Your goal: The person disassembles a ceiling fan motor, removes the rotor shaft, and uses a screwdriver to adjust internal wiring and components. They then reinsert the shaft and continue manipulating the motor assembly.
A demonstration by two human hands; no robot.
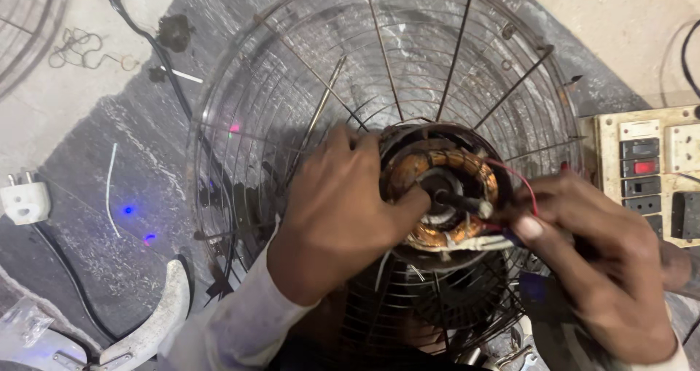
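At the centre of your view sits the fan motor (pixel 441 189), its copper windings bare and its shaft pointing up at you, mounted in the middle of a rusty wire fan guard (pixel 306 101) that lies flat on the grey stone floor (pixel 138 152). Your left hand (pixel 343 211) comes in from seven o'clock and is clamped on the motor's left rim, thumb pressed toward the shaft. Your right hand (pixel 605 262) comes in from four o'clock, fingers pinched on the red wire (pixel 519 178) that runs off the windings at the motor's three o'clock side. Well out at three o'clock rests a cream switchboard (pixel 645 170) with one red rocker. At nine o'clock, well apart from the guard, lies a white plug (pixel 24 200); a white fan blade (pixel 157 316) curves at seven o'clock.
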